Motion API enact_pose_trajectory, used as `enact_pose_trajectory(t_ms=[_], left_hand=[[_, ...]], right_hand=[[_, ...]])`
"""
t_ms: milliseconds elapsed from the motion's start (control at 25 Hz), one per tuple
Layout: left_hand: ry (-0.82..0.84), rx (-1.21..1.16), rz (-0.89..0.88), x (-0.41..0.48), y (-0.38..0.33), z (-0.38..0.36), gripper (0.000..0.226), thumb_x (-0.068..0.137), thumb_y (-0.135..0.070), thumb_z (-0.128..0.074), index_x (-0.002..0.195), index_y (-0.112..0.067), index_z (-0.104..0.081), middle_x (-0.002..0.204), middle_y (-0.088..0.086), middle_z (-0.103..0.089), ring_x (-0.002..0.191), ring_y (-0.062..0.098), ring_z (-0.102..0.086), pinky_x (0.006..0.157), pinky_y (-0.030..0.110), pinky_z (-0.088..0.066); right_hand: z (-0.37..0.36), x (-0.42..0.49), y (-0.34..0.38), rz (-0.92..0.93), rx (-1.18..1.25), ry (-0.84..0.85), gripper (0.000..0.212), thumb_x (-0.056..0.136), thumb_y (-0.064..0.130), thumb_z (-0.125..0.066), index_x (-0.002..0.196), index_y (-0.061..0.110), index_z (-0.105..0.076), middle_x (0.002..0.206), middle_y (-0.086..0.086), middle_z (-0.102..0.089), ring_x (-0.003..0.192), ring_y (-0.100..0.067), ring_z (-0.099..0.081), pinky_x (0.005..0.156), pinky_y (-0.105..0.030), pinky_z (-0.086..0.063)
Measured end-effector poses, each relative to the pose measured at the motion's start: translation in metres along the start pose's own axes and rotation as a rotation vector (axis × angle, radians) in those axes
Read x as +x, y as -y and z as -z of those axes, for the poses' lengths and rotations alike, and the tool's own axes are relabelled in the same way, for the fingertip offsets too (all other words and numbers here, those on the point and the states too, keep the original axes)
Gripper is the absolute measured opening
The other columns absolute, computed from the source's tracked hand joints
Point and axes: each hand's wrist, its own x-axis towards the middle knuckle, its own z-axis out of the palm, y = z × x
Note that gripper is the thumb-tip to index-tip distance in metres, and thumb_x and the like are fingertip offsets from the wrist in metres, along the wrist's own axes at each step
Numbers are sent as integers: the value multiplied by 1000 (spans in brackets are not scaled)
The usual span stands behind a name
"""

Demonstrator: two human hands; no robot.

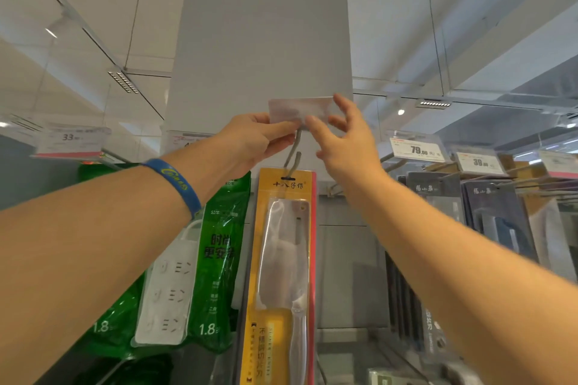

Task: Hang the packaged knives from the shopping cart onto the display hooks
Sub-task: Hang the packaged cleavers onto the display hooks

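A yellow packaged knife (pixel 283 275) hangs from a grey display hook (pixel 292 156) in front of a grey pillar. At the hook's front end sits a clear price-tag holder (pixel 297 108). My left hand (pixel 253 137), with a blue wristband on the wrist, pinches the holder's lower edge. My right hand (pixel 341 137) touches the holder from the right, its thumb at the lower edge and its fingers spread behind it. Neither hand touches the knife package.
Green packages of power strips (pixel 187 259) hang to the left. Dark packaged knives (pixel 494 216) hang on hooks to the right under price tags (pixel 417 150). Another price tag (pixel 70 141) sits at the left. The shopping cart is not in view.
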Motion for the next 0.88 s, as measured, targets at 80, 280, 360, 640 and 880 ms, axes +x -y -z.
enact_pose_trajectory(t_ms=[80, 280, 360, 640, 880], left_hand=[[-54, 17, 4, 0, -3, -4, 20, 86, -6, -75, 105, -7, -70, 96, 8, -78, 79, 11, -77, 67, 18, -58], [-84, 105, -29, 3, -8, -4, 19, 82, -4, -79, 99, -8, -70, 94, 8, -76, 77, 12, -77, 66, 18, -59], [-29, 144, -27, 1, -7, 1, 24, 83, -5, -77, 106, -10, -72, 103, 6, -77, 88, 13, -77, 73, 20, -59], [-23, 359, -126, -41, 16, 8, 56, 96, 6, -58, 133, -36, -61, 127, -9, -65, 107, 9, -68, 77, 19, -57], [-183, 207, -139, -106, 60, -2, 25, 103, -15, -56, 124, -22, -65, 102, -5, -74, 70, 6, -71, 62, 17, -55]], right_hand=[[-5, 17, 6, -95, 62, 62, 53, 99, 31, -66, 147, 21, -46, 132, -4, -62, 105, -16, -67, 84, -31, -60], [-6, 27, -7, -269, 412, 68, 22, 98, 1, -63, 119, 7, -61, 113, -16, -69, 100, -23, -72, 92, -30, -59], [-4, 26, -10, -275, 434, 66, 16, 97, -1, -63, 110, 8, -65, 111, -15, -70, 100, -23, -72, 90, -28, -59], [5, -14, -17, -282, 294, -40, 46, 98, -12, -48, 123, 26, -57, 117, -1, -62, 93, -15, -71, 71, -20, -61], [25, -81, -17, -375, 235, 21, 11, 101, 15, -59, 110, 19, -64, 101, -8, -72, 66, -12, -66, 64, -23, -58]])
